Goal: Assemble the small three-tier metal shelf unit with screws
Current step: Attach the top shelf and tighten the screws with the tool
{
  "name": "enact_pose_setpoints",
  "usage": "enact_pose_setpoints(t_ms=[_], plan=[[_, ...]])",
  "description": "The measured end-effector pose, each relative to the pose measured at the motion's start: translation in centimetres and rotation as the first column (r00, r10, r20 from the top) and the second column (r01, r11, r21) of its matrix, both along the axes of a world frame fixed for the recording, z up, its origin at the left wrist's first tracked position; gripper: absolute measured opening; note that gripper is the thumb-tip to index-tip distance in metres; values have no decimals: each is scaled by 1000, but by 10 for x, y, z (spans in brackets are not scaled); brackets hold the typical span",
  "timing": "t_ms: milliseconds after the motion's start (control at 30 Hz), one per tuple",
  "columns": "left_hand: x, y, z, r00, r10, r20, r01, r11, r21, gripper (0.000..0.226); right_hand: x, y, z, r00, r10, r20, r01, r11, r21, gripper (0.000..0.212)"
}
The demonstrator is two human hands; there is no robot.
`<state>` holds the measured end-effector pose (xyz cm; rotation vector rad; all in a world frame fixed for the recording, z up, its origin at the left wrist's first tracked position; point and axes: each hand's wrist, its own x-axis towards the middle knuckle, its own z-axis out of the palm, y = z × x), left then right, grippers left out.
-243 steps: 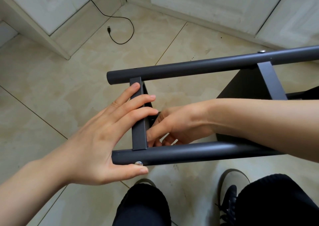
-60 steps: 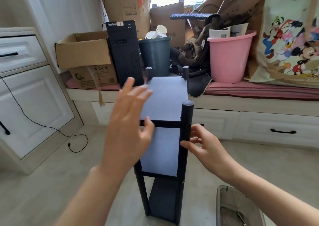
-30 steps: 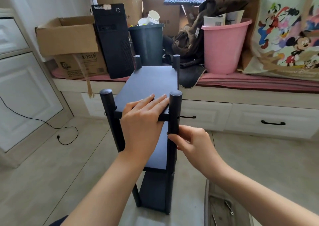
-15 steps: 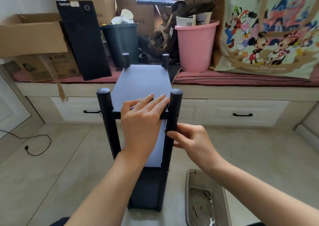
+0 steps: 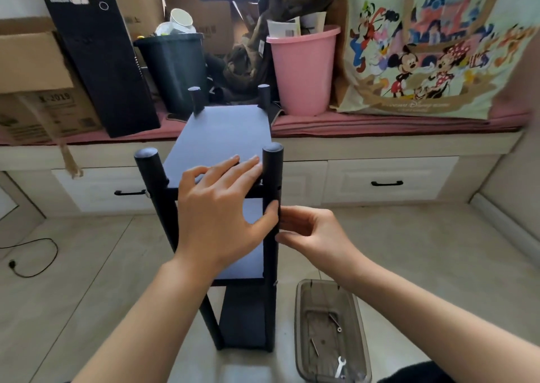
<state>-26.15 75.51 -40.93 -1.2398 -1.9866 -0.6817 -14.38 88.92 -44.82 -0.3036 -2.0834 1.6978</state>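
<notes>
My left hand (image 5: 217, 207) hides the shelf unit's (image 5: 222, 137) front rail: fingers flat on the top tier, thumb against the near right post (image 5: 272, 178). My right hand (image 5: 311, 230) pinches that post lower down; anything between the fingertips is hidden. The unit stands upright on the floor, a clear tray (image 5: 301, 324) just right holding small tools.

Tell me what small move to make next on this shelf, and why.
Probably keep the left hand pressing the top shelf and have the right hand work at the near right post; its fingertips already touch that post just below the shelf joint.
</notes>
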Motion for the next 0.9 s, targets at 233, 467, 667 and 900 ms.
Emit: enact_pose_setpoints(t_ms=[233, 467, 667, 900], plan=[[0, 5, -8, 998, 50, -40, -47, 997, 61, 50, 12, 21, -18, 979, -50, 196, 43, 998, 39, 37], [2, 13, -18, 994, 72, -78, -59, 985, 160, 45, 26, 66, -91, 726, -116, 677, 24, 989, 144, 15], [-1, 19, -23, 991, 72, -112, -46, 973, 224, 41, 21, 63, -194, 513, -145, 846, 30, 988, 151, 10], [1, 22, -24, 988, 92, -122, -60, 968, 243, 39, 30, 53, -296, 343, -165, 925, 114, 984, 134, 15]])
